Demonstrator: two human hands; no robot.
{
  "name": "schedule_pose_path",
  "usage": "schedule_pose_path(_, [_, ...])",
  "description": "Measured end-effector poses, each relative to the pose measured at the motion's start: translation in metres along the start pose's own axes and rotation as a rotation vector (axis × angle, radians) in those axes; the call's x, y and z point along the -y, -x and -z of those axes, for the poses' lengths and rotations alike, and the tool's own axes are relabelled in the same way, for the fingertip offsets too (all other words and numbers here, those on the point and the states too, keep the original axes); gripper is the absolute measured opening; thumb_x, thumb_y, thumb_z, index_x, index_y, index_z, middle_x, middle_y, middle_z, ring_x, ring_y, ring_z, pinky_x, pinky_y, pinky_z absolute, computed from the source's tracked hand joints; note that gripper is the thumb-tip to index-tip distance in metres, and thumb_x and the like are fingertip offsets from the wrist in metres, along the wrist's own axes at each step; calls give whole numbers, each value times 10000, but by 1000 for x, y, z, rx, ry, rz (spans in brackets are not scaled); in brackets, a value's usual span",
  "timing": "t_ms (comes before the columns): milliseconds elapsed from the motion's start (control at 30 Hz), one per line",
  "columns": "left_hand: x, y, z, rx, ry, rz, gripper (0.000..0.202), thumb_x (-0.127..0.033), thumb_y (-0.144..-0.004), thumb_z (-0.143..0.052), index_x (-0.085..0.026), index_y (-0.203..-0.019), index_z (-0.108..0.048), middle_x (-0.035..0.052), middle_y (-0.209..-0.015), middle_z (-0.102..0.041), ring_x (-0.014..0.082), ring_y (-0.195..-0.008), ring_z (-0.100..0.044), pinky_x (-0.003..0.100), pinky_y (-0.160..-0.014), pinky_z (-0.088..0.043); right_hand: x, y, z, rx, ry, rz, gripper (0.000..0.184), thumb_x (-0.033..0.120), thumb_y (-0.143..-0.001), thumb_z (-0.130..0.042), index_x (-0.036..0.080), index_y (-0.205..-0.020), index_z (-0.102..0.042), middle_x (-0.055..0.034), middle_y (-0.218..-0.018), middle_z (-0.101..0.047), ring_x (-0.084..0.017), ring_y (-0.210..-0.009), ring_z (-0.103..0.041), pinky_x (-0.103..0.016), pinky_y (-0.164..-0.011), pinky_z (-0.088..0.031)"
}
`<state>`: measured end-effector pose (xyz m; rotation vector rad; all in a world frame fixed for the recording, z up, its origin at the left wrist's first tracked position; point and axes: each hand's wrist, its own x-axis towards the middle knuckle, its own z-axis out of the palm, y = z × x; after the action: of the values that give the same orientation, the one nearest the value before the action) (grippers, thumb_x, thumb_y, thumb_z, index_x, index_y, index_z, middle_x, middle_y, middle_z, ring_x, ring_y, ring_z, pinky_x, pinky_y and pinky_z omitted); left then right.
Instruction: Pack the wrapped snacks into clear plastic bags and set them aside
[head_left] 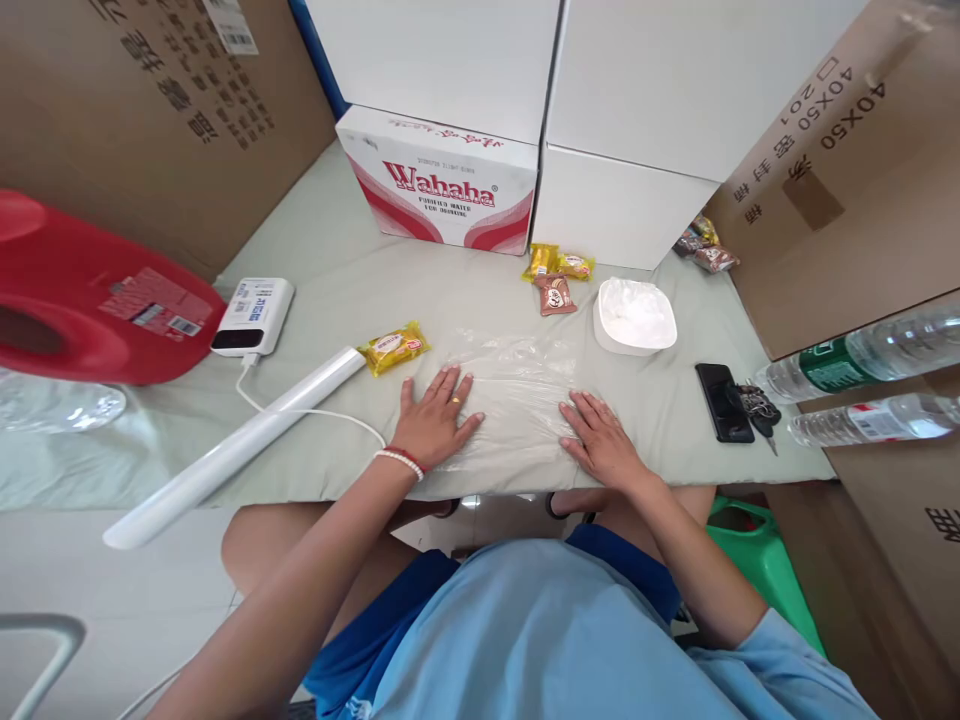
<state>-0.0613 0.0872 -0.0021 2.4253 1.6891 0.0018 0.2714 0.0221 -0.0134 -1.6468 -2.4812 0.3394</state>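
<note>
A sheet of clear plastic film lies spread and wrinkled on the pale green cloth in front of me. My left hand rests flat on its left side, fingers spread, with a ring and wrist bracelets. On the right side of the film lies my right hand, palm down with the fingers stretched out. Neither hand holds anything. Just beyond my left fingers is a yellow wrapped snack. Past the right hand stands a white plastic tub with whitish film-like material inside.
A long white roll juts over the table's front edge, crossed by a cable from a white power bank. At left stands a red jug. Small snacks lie before the Wahaha box. Phone and bottles are right.
</note>
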Motion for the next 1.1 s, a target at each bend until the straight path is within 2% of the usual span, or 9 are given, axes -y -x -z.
schedule_pose_path(133, [5,15,-2,-23,-9,-25,686,-612,-1024,-301,-287,-1628,-312,96,-1728,-210,356,-1587,-227,760,-1208,-46,-19,-15,22,-3,-112,-21,520,481,-1053,-430,243,-1494,-568,-98,-1591,-493,-310,-1505,-394,-531,-1209,-376])
schedule_pose_path(233, [3,19,-7,-98,-13,-8,690,-622,-1014,-329,-301,-1625,-322,86,-1726,-223,365,-1598,-176,758,-1207,-2,-19,-70,42,-85,-165,-73,481,458,-1049,-417,196,-1382,-645,-146,-1369,-662,-307,-1306,-576,-495,-1127,-454])
schedule_pose_path(400, [2,18,-10,-106,-3,-10,704,-646,-1002,-357,-333,-1631,-299,63,-1730,-217,359,-1607,-137,733,-1217,29,-16,-202,54,-242,-41,-327,657,427,-948,-598,117,-1510,-458,-242,-1536,-458,-400,-1360,-466,-551,-1109,-404])
schedule_pose_path(533, [4,18,-10,-100,15,-15,712,-657,-1001,-351,-345,-1636,-274,64,-1727,-228,360,-1606,-142,732,-1217,27,-21,-258,55,-165,-5,-539,651,346,-917,-638,89,-1480,-439,-265,-1430,-522,-410,-1311,-472,-559,-1061,-414])
schedule_pose_path(633, [4,18,-12,-119,40,-10,709,-656,-1000,-356,-352,-1635,-271,59,-1727,-236,359,-1605,-146,731,-1216,43,-23,-255,68,-199,-53,-485,495,286,-933,-577,146,-1404,-513,-219,-1395,-559,-369,-1297,-487,-551,-1076,-410])
schedule_pose_path(733, [3,18,-13,-139,73,-11,708,-647,-1002,-366,-345,-1635,-273,58,-1725,-246,355,-1606,-147,719,-1221,58,-9,-226,86,-274,-428,-365,406,378,-946,-563,204,-1312,-583,-159,-1384,-590,-305,-1256,-554,-475,-1030,-494])
schedule_pose_path(900, [3,19,-12,-140,91,-11,686,-636,-1010,-357,-324,-1620,-328,65,-1721,-257,345,-1605,-155,714,-1223,54,39,-165,89,427,-1279,-519,434,552,-1011,-433,183,-1109,-639,-126,-1007,-747,-233,-809,-729,-381,-688,-626])
schedule_pose_path(967, [4,19,-12,-136,92,-15,678,-623,-1010,-362,-320,-1616,-340,70,-1722,-253,353,-1603,-160,723,-1218,53,53,-148,79,544,-1272,-633,495,575,-1043,-363,164,-1090,-634,-135,-927,-754,-223,-753,-740,-352,-660,-624])
schedule_pose_path(1100, [4,19,-13,-139,94,-24,666,-594,-1011,-370,-301,-1609,-363,73,-1723,-244,353,-1602,-163,721,-1219,58,57,-129,72,356,-600,-522,427,510,-1040,-455,148,-1121,-666,-141,-901,-759,-268,-881,-756,-402,-831,-610])
